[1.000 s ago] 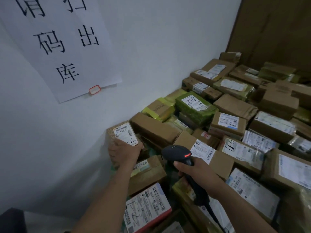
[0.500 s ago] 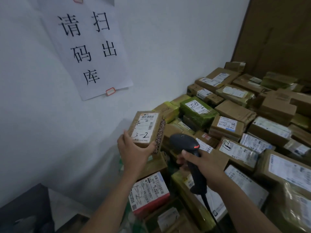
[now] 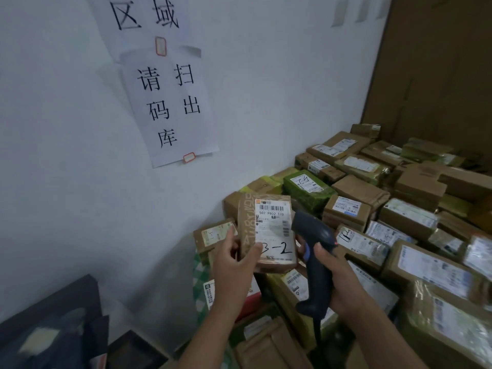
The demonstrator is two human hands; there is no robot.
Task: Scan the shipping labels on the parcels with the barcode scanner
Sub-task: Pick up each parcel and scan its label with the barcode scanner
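My left hand holds a small brown cardboard parcel upright above the pile, its white shipping label turned toward me, with a barcode at the top and "3-2" handwritten at the bottom. My thumb overlaps the label's lower left corner. My right hand grips the handle of a dark barcode scanner, whose head sits just right of the parcel and points at the label. A small red light shows on the scanner's right side.
A dense pile of brown and green parcels with white labels fills the right side up to a brown wall panel. A white wall on the left carries paper signs. A dark object sits at lower left.
My left hand lifted the parcel marked "3-2" off the pile by the wall and brought it up and rightward. The scanner came close beside its label. The camera view tilted upward.
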